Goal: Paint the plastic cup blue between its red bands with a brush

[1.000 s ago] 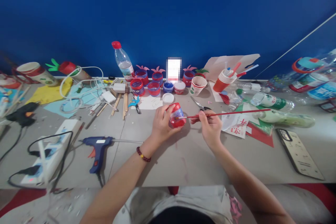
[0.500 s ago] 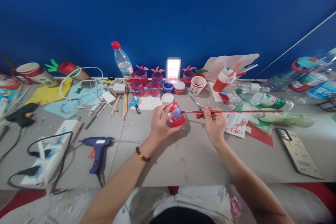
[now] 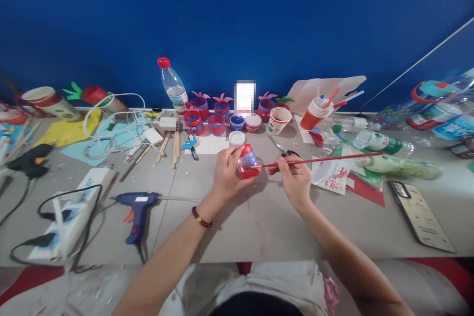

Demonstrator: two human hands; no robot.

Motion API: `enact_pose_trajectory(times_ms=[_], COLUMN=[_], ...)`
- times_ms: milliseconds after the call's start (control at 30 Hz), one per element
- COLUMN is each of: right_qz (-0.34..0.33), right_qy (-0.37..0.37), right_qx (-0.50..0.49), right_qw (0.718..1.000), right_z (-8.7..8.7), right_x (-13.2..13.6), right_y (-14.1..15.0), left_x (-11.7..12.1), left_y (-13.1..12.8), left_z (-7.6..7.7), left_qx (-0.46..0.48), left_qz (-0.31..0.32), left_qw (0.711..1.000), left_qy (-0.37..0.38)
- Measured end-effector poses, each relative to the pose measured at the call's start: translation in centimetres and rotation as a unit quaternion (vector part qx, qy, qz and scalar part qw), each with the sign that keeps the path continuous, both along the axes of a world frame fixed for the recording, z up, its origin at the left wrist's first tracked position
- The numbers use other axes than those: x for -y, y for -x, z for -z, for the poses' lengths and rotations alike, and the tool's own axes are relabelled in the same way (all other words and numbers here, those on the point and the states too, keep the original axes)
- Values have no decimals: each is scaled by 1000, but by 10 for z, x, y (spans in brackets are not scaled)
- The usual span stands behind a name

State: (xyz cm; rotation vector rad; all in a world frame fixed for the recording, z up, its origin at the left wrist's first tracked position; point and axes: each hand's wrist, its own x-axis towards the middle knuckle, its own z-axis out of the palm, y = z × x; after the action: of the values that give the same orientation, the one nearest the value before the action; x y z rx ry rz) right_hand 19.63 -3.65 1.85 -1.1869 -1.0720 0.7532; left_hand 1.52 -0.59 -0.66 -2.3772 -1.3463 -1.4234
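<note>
My left hand (image 3: 226, 174) is wrapped round a small plastic cup (image 3: 249, 160), tilted on its side, with red bands and a bluish-purple middle band. Between the fingers of my right hand (image 3: 297, 177) is a long, thin red paintbrush (image 3: 333, 159). Its bristle end lies against the side of the cup. Behind the cup are a white lid (image 3: 237, 138), a pot of blue paint (image 3: 237, 123) and a white-topped red pot (image 3: 253, 123). Scissors (image 3: 283, 147) lie just beyond my right hand.
Several painted cups (image 3: 194, 123) stand along the blue wall. On the left are a blue glue gun (image 3: 138, 207), a power strip (image 3: 77, 212) and tangled white cables (image 3: 107, 128). To the right are paper cups (image 3: 314, 114), plastic bottles (image 3: 385, 143) and a phone (image 3: 422, 217).
The paintbrush drew back from the cup to the right half a second ago, and is now against its side again. My left hand has kept its grip on the cup.
</note>
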Motion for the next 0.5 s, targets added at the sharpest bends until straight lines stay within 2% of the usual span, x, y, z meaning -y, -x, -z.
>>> enact_pose_trajectory(times_ms=[167,500], right_qz=[16,58], right_qy=[-8,-28], right_qx=[37,51], right_qw=[999,997], right_z=[1,-5], right_x=[-1,-8], right_y=[-3,-11], left_x=[0,1], left_y=[1,4], left_z=[2,0], left_qx=[8,2], left_qz=[14,13], left_qw=[1000,999], left_qy=[-4,33])
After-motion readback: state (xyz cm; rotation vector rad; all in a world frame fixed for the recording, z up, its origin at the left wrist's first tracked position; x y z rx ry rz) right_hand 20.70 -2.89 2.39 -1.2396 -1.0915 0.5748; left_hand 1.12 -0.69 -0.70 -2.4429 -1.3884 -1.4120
